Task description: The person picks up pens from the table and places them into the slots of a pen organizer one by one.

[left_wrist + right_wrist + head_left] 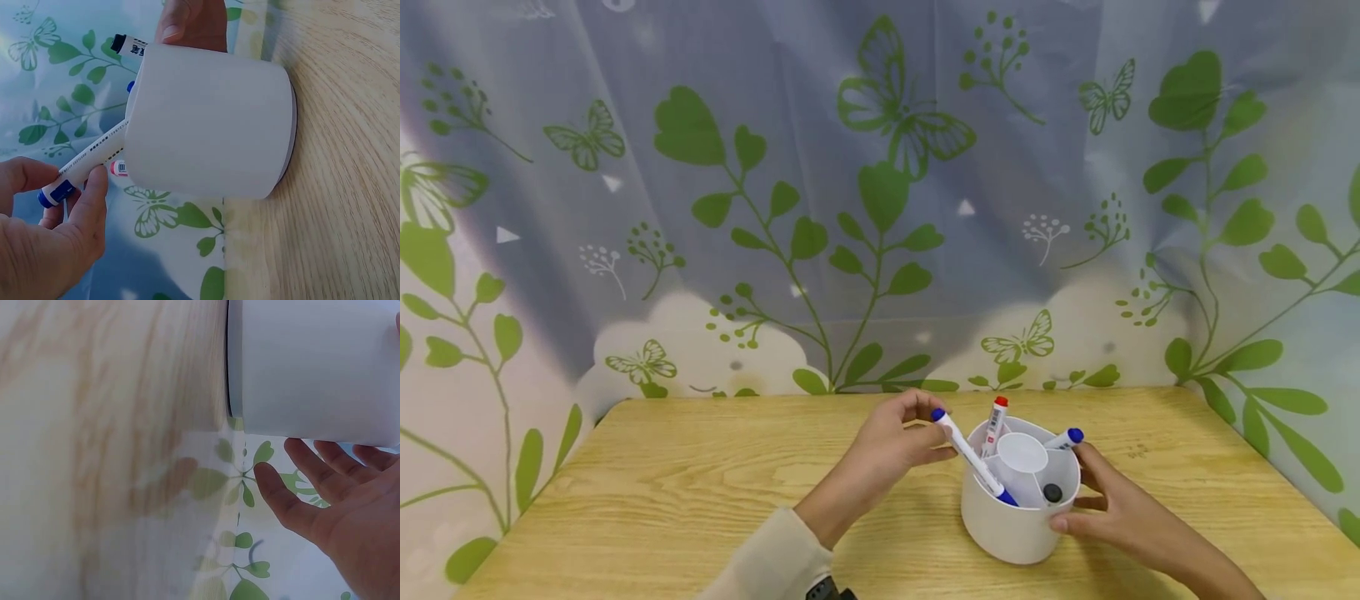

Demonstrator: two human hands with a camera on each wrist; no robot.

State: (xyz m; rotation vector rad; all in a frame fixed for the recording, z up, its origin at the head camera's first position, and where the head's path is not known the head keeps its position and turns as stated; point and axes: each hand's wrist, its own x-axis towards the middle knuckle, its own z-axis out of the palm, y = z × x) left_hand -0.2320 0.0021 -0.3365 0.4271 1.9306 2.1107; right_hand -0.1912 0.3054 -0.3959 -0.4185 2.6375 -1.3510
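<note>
A white round pen holder [1011, 533] with inner compartments stands on the wooden table. My left hand [898, 437] pinches a white marker [970, 454] with blue ends between thumb and fingers. It slants, its lower end inside the holder's near-left compartment; in the left wrist view the hand [59, 231] grips it near its outer blue end. With thumb in front and fingers along the side, my right hand [1120, 508] holds the holder's right wall. Also in the holder are a red-capped marker [996, 427], another blue-capped marker [1064, 439] and a black-capped marker [1052, 493].
The wooden tabletop [700, 475] extends left and right of the holder. Behind it hangs a curtain [805, 250] printed with green leaves and butterflies. A dark wristband [827, 589] shows at the left sleeve's cuff.
</note>
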